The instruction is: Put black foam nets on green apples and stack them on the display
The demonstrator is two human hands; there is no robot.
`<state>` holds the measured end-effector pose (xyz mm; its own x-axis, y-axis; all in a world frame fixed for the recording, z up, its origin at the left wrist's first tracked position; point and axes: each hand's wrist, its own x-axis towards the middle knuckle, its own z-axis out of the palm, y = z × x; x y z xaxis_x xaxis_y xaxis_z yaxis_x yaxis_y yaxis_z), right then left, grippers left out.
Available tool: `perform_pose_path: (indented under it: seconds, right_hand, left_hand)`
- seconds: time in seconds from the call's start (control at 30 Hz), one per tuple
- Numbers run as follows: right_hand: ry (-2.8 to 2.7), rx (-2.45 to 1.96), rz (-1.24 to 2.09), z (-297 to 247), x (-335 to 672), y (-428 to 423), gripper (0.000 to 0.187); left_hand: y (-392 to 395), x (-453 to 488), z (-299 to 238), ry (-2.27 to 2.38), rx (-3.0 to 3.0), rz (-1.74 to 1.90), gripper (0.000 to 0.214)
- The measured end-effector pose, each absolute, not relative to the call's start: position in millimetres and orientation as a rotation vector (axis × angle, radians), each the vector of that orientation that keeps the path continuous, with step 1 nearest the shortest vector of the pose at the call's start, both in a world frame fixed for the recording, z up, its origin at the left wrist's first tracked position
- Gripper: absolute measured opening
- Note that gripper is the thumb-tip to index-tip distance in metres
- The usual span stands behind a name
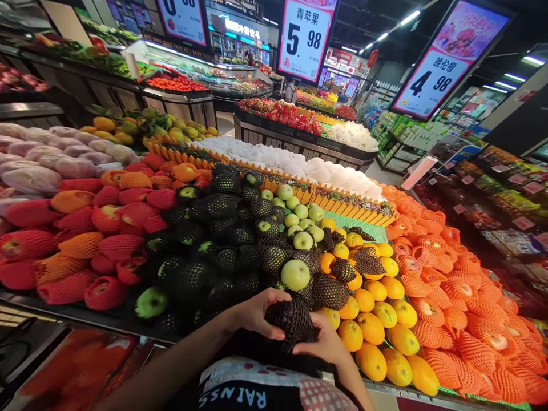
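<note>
My left hand [263, 314] and my right hand [323, 341] grip a dark foam fruit net [291, 322] from both sides, fingers curled around it. The net looks rounded and bulging; whether a fruit sits inside is hidden. Just beyond it lies a bare green apple [295, 275], with a dark netted fruit [331, 291] to its right. Several more green apples [303, 240] are bunched behind. Left of my hands spreads a pile of black-netted green apples [220, 211]. Oranges [371, 327] in rows lie to the right of my right hand.
Fruit in red and orange nets [122, 205] fills the left of the display, and orange-netted fruit [464, 291] the right. A low yellow fence [342, 202] divides off white-wrapped produce [325, 170]. Price screens [305, 40] hang overhead. Loose dark nets [370, 261] lie on the oranges.
</note>
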<state>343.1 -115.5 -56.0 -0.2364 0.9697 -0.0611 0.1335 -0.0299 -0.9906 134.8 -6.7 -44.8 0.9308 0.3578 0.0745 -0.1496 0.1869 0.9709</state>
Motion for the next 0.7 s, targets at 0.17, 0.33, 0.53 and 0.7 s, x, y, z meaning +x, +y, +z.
perform_pose_path:
  seconds: [0.17,0.33,0.53,0.7]
  right_hand:
    - [-1.196,-1.132,1.445,-76.0,348.7,-113.4,0.040]
    - [-0.610,-1.270,1.225,-78.7,358.7,-83.5,0.039]
    - [-0.831,-1.455,0.806,-84.4,363.4,-25.4,0.040]
    - [-0.856,-1.428,0.901,-89.0,362.9,-4.7,0.041]
  left_hand:
    - [-2.8,142.8,-52.5,0.187,0.992,0.454,0.037]
    - [6.9,162.1,-57.9,0.534,1.076,0.670,0.030]
    - [30.4,180.2,-66.2,0.892,1.222,0.921,0.034]
    - [48.1,180.4,-70.9,1.054,1.311,0.967,0.042]
